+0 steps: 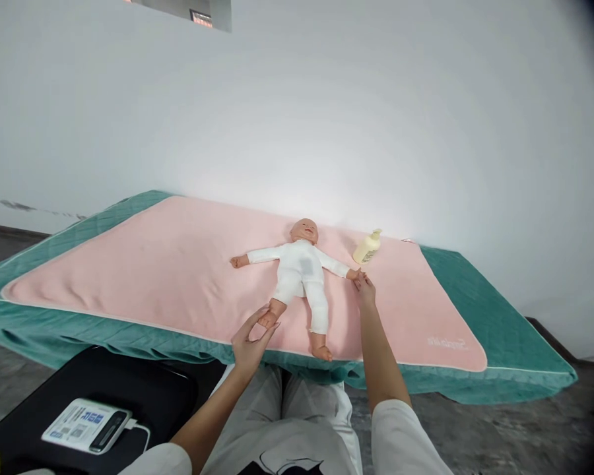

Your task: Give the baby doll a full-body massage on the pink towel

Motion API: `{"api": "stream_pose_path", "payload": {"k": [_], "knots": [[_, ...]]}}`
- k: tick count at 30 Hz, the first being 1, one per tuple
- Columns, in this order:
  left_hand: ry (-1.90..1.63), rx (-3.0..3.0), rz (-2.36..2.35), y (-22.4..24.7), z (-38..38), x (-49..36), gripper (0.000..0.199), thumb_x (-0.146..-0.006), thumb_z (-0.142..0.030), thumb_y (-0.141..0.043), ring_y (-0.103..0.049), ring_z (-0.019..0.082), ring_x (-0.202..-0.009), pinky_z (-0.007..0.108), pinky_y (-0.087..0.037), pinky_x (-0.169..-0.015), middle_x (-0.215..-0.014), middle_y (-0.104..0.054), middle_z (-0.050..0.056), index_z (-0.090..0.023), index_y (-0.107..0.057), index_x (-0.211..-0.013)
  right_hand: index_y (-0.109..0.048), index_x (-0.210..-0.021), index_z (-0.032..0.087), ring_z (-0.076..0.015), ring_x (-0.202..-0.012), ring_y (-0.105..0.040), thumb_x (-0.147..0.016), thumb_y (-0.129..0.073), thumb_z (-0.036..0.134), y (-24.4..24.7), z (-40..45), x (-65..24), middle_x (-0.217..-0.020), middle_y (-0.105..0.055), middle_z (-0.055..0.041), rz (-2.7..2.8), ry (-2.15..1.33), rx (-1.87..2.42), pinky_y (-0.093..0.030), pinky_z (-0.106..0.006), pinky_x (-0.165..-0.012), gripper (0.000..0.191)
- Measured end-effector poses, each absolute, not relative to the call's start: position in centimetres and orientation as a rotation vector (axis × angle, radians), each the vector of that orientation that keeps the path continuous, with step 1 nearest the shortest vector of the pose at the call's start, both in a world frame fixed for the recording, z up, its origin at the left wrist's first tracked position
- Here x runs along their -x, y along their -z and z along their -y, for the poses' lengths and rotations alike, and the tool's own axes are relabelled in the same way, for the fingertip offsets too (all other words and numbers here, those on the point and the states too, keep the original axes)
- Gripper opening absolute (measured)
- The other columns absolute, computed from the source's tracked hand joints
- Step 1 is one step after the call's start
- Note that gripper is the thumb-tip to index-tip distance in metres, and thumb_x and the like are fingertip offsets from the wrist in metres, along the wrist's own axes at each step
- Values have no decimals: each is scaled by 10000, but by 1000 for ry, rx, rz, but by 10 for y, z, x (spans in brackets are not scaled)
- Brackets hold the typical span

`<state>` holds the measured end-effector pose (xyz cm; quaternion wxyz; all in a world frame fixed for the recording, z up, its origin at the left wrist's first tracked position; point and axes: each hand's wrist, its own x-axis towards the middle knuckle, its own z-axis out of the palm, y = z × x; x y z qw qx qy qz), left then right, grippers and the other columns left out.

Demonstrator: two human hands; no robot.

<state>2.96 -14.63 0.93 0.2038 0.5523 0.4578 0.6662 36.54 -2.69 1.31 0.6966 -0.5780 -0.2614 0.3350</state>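
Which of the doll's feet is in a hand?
The foot on the picture's left, between the left hand's thumb and fingers. The other foot lies untouched at the pink mat's near edge.

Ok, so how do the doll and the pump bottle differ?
Size: the doll is much larger than the pump bottle.
Colour: the doll wears white; the bottle is pale yellow with dark lettering.
Contact: the left hand holds the doll's foot and the right hand its hand; neither touches the bottle.
Both rest on the pink mat.
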Motion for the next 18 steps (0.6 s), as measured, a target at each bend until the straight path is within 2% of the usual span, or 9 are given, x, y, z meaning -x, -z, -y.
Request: {"api": "stream_pose_path", "payload": {"k": [9, 12, 14, 16, 18], "knots": [[-1871, -1640, -1411, 17, 170, -13, 358, -753, -262, -769, -710, 245, -955, 403, -589, -883, -1065, -732, 88, -175, -674, -1087, -651, -869, 178, -198, -1006, -685, -687, -752, 416, 9, 22, -376, -988, -725, -71, 519, -835, 1256, -556, -300, -924, 316], [-1856, -1689, -1460, 21, 176, -12, 326, -763, -279, -760, -722, 230, -858, 322, -612, -664, -1030, -743, 90, -173, -683, -1061, -655, -872, 171, -204, -1004, -682, -662, -761, 456, 13, 22, -378, -981, -728, -68, 540, -830, 1254, -551, -307, -917, 369], [-1822, -1699, -1495, 22, 178, -12, 299, -772, -287, -749, -715, 196, -734, 259, -552, -487, -1011, -749, 84, -182, -688, -1045, -655, -865, 165, -216, -1002, -679, -643, -767, 484, 15, 23, -379, -969, -729, -73, 561, -821, 1254, -552, -323, -906, 404], [-1801, -1696, -1519, 24, 179, -12, 282, -774, -292, -747, -683, 160, -629, 240, -503, -419, -1004, -752, 77, -191, -693, -1032, -650, -852, 160, -224, -992, -677, -633, -764, 510, 17, 23, -379, -947, -730, -76, 583, -809, 1258, -552, -336, -890, 428], [-1792, -1678, -1532, 26, 180, -11, 283, -769, -305, -751, -644, 137, -557, 248, -502, -419, -999, -753, 69, -199, -698, -1026, -644, -851, 157, -225, -982, -676, -635, -748, 536, 18, 23, -380, -928, -728, -75, 611, -796, 1264, -550, -340, -876, 448]]}}
